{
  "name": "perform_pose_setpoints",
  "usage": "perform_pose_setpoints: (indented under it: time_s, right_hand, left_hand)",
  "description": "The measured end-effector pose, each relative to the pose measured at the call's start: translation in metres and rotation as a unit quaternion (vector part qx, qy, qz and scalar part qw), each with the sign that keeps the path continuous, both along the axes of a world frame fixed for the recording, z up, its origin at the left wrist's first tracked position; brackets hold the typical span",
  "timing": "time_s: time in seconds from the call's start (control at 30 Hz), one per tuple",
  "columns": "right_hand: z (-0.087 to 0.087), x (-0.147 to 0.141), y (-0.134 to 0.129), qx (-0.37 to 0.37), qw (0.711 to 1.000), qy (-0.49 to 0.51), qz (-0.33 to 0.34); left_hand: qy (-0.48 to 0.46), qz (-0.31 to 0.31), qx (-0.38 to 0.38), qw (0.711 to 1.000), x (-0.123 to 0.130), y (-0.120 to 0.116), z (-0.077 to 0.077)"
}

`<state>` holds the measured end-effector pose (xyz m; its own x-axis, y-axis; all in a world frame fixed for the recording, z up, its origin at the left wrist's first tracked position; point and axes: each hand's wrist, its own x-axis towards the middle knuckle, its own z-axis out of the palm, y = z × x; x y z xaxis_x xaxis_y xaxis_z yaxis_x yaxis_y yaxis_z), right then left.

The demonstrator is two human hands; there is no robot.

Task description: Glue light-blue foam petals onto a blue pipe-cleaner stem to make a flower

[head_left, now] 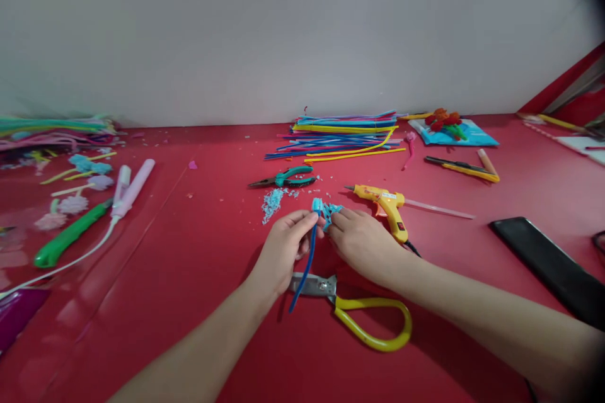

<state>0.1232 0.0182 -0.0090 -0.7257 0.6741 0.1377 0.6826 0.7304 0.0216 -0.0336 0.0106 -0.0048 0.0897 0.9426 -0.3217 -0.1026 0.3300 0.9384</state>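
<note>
My left hand (pixel 293 236) pinches a dark blue pipe cleaner (pixel 309 258) that hangs down toward me as a stem. At its top sits a light blue fuzzy tuft (pixel 317 204), just above my thumb. Right beside it, my right hand (pixel 362 239) has its fingers curled down on some light blue clippings (pixel 331 213); its fingertips are partly hidden. A looser heap of pale blue clippings (pixel 273 203) lies beyond my left hand. Below both hands are scissors with yellow handles (pixel 397 345), their blades partly covered by the stem and my left hand.
Teal-handled pliers (pixel 293 175) and a bundle of pipe cleaners (pixel 345 132) lie beyond my hands. A yellow glue gun (pixel 385 201) is close to my right forearm. Further right are a utility knife (pixel 463 168) and a black phone (pixel 543 264). Leftward lie a green-handled cutter (pixel 70 236) and a pink corded tool (pixel 135 187).
</note>
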Motion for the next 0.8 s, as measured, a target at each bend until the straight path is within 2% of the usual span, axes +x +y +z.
perform_pose_setpoints:
  time_s: [0.17, 0.33, 0.4, 0.47, 0.5, 0.6, 0.67, 0.8]
  right_hand:
    - [-0.005, -0.004, 0.0, -0.027, 0.999, 0.029, -0.008]
    - [0.006, 0.015, 0.007, -0.092, 0.984, 0.132, -0.077]
    - [0.013, 0.024, 0.008, -0.174, 0.946, 0.25, -0.113]
    - [0.02, 0.031, 0.008, -0.259, 0.883, 0.369, -0.133]
    - [0.024, 0.033, 0.007, -0.293, 0.852, 0.41, -0.14]
    - [0.033, 0.035, 0.002, -0.348, 0.79, 0.474, -0.175]
    - [0.036, 0.035, 0.0, -0.358, 0.769, 0.495, -0.187]
    - [0.036, 0.036, -0.002, -0.343, 0.784, 0.493, -0.161]
  left_hand:
    - [-0.006, 0.0, -0.004, 1.0, 0.0, -0.001, 0.0]
    - [-0.01, -0.012, -0.008, 1.0, 0.001, -0.003, 0.001]
    - [-0.012, -0.021, -0.013, 1.0, 0.002, -0.005, 0.001]
    - [-0.016, -0.03, -0.021, 0.999, 0.003, -0.007, 0.0]
    - [-0.017, -0.034, -0.025, 0.999, 0.004, -0.008, 0.0]
    - [-0.018, -0.046, -0.035, 0.998, 0.007, -0.011, 0.001]
    - [-0.019, -0.052, -0.046, 0.997, 0.008, -0.013, 0.003]
    - [-0.024, -0.063, -0.074, 0.995, 0.011, -0.016, 0.006]
